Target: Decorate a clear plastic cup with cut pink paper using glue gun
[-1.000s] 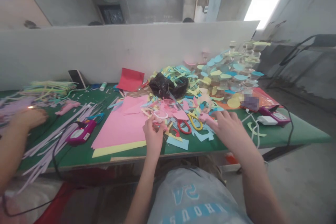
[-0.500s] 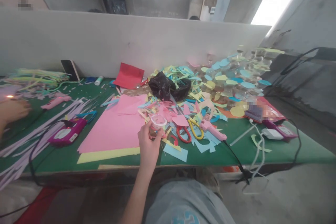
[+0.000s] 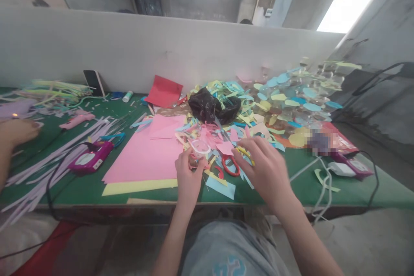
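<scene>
R grip (image 3: 267,172) back in view nr table (image 3: 352,193) front edge, part-open, nil seen held | L grip (image 3: 190,177) pinched on wht-rimmed cup (image 3: 201,148) | 2-hand work poss.

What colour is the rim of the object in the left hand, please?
The rim is white; it shows best in the head view.

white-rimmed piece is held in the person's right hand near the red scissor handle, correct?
Wrong hand: the head view shows the white-rimmed piece in the person's left hand, not the right hand; it is near the red scissor handle, as stated.
</scene>
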A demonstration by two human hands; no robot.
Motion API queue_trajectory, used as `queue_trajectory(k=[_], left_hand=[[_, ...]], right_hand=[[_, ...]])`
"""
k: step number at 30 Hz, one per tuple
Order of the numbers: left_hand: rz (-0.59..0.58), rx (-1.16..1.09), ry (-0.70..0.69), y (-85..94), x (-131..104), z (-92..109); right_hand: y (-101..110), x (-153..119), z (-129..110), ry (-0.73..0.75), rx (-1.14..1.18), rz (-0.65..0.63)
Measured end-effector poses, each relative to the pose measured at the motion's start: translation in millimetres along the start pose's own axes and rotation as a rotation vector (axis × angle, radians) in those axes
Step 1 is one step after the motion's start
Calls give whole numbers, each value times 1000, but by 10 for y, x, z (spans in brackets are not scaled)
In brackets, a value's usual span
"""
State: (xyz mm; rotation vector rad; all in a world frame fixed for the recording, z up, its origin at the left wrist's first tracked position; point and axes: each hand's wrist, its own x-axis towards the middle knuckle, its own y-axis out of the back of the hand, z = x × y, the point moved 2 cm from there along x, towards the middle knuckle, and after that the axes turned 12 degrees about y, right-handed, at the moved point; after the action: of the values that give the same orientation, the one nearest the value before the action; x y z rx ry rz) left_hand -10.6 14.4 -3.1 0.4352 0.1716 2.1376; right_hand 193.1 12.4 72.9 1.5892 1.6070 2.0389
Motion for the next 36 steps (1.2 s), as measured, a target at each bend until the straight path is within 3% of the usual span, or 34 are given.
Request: queue_trajectory(k=[4,8,15,20,27,36], left_hand=[[6,-11,-14,-3,4,-20],[1,-14,-19,0,1,-26],[-4,-15,-43,-2,-7,-4],[-11,12,-79,-22,-6,4],[-79,51,-151,-55,-28,14],[-139,71,-209,-78,-53,35]], right_hand=[[-525,86,244,-43,36,-242],[-773,25,355,-61,156,-300],[-584,39,336,-227,183,-163],[-433,94,160,-373,383,-20],[-411,176,-24,-321,541,13],[-370,203,-105,-217,525,-89]])
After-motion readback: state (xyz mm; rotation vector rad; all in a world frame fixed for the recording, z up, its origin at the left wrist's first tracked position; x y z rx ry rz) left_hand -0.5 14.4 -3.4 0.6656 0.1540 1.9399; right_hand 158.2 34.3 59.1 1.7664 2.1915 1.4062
